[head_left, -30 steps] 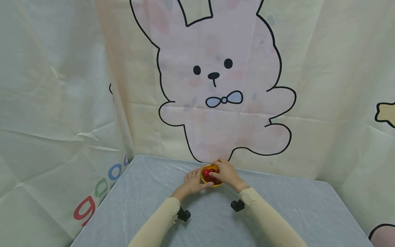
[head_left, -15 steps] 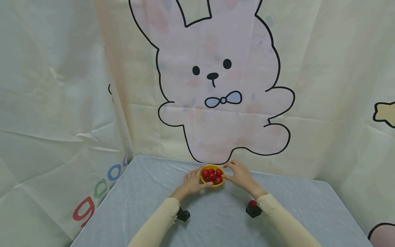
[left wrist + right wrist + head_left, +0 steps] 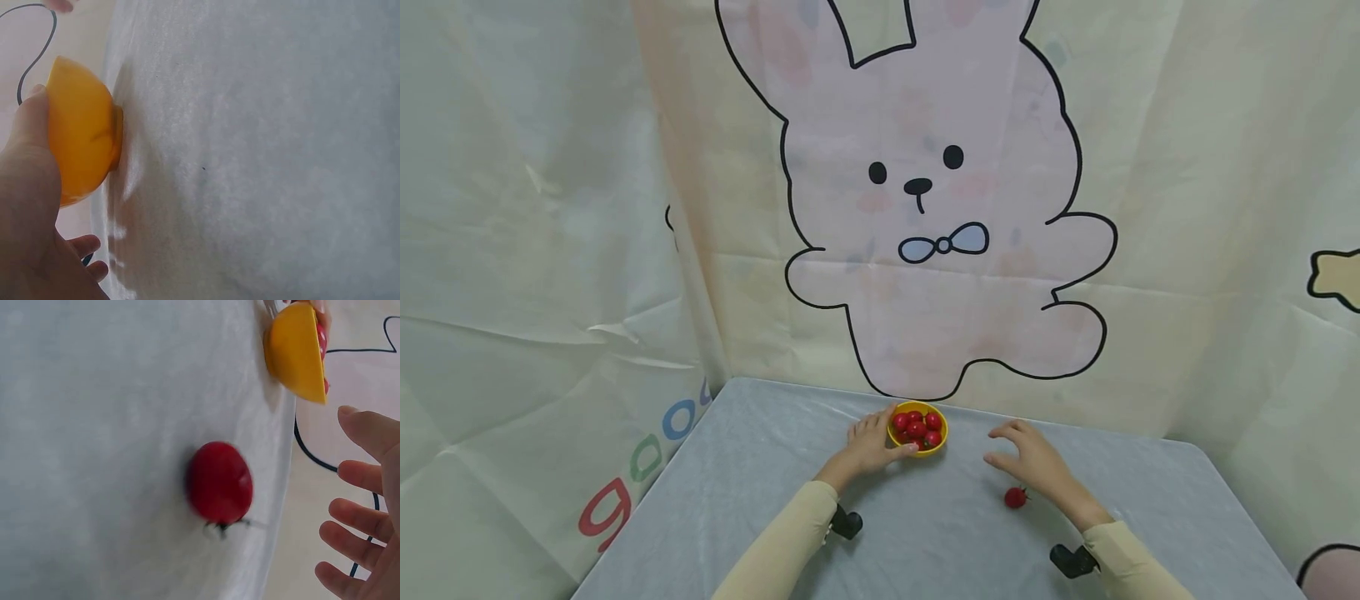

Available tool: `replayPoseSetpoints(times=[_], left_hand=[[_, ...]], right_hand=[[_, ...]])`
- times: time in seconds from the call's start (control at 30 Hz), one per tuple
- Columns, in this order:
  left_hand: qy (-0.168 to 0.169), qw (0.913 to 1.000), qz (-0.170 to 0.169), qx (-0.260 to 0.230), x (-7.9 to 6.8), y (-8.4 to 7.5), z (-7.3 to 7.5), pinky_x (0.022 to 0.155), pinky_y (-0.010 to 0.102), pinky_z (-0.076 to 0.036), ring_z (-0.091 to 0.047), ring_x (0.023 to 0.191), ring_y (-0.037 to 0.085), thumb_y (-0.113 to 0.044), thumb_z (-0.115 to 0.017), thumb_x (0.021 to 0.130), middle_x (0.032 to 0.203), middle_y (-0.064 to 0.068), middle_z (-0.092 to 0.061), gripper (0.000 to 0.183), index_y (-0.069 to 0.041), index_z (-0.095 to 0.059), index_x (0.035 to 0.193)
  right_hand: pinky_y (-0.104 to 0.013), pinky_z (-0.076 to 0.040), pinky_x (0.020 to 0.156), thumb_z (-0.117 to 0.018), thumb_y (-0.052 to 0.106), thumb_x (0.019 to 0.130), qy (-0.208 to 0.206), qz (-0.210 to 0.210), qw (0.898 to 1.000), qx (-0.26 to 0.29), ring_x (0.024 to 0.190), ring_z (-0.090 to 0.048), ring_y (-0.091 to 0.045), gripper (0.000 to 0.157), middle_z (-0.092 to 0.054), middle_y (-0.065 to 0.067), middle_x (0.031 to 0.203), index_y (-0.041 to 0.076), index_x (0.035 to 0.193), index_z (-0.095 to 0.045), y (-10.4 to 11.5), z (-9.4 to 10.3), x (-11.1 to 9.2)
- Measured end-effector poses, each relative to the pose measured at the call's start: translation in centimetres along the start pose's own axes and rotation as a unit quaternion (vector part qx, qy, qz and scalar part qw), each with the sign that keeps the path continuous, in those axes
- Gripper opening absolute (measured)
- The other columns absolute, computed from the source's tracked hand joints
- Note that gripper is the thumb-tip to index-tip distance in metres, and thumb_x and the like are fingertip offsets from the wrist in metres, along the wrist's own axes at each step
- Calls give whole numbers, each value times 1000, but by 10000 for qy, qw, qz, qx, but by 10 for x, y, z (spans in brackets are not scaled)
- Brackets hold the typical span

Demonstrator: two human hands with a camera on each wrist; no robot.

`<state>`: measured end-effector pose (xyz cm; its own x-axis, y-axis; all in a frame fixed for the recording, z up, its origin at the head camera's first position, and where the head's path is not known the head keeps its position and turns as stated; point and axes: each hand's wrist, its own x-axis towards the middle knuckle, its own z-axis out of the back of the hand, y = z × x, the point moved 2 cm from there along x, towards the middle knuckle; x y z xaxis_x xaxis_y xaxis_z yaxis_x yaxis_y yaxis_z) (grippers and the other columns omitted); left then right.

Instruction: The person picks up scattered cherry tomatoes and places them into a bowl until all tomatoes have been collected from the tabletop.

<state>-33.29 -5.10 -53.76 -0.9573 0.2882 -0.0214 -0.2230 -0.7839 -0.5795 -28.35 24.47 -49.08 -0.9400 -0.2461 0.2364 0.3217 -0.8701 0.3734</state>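
Observation:
A small yellow bowl [image 3: 81, 128] of cherry tomatoes [image 3: 916, 428] sits near the far edge of the table. My left hand [image 3: 867, 446] holds it from the left, thumb at the near rim and fingers reaching around the far side; some fingertips are hidden behind the bowl in the left wrist view. To the right of the bowl, a single red cherry tomato [image 3: 220, 483] with a green stem lies on the cloth. My right hand [image 3: 1033, 458] hovers beyond and just right of that tomato, fingers spread and holding nothing.
A pale grey-blue cloth [image 3: 917, 533] covers the table. Directly behind its far edge hangs a fabric backdrop [image 3: 1210, 350] with a large printed rabbit [image 3: 940, 317]. Another curtain [image 3: 550, 375] closes off the left side. Black wrist cameras [image 3: 847, 523] sit below both wrists.
My right hand has left the bowl and moved right and nearer. A tomato first hidden, then partly covered by the wrist camera, now shows on the cloth. My left hand stays at the bowl.

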Motion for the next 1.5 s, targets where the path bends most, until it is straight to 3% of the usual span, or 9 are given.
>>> replayPoseSetpoints(times=[0.2,0.53,0.9,1.13,1.5], left_hand=[[2,10000,-34,8,0,-3,0,117,63,-19,-31,144,40,-69,-61,84,156,16,-37,97,-21,-21,158],[-20,10000,16,43,2,-3,1,117,62,-20,-31,144,39,-71,-61,83,156,16,-36,98,-23,-20,158],[-27,10000,27,55,2,-3,1,118,64,-18,-29,145,39,-71,-60,84,157,16,-35,98,-23,-19,158],[13,10000,70,66,2,-3,1,119,63,-16,-29,145,40,-71,-59,85,158,16,-35,97,-23,-17,159],[74,9999,105,94,-1,-3,0,119,64,-16,-28,146,40,-71,-60,83,158,17,-33,101,-20,-17,159]], right_hand=[[-54,-51,91,-76,40,85,24,-49,10000,50,111,-60,-32,42,-64,-8,118,12,116,-70,-13,4,-25],[-48,-52,87,-79,46,79,30,263,9996,-81,108,-60,-25,44,-64,1,113,16,110,-72,-27,-2,-49],[-48,-53,85,-82,51,72,-41,331,9982,-504,102,-62,-23,46,-64,1,106,18,104,-72,-36,-15,-57],[-50,-52,89,-81,51,73,169,214,9986,-450,103,-61,-24,45,-64,-2,108,17,101,-73,-36,-19,-59],[-47,-53,85,-82,45,76,-136,429,9975,-537,99,-61,-22,35,-65,1,104,19,96,-73,-36,-23,-61]])
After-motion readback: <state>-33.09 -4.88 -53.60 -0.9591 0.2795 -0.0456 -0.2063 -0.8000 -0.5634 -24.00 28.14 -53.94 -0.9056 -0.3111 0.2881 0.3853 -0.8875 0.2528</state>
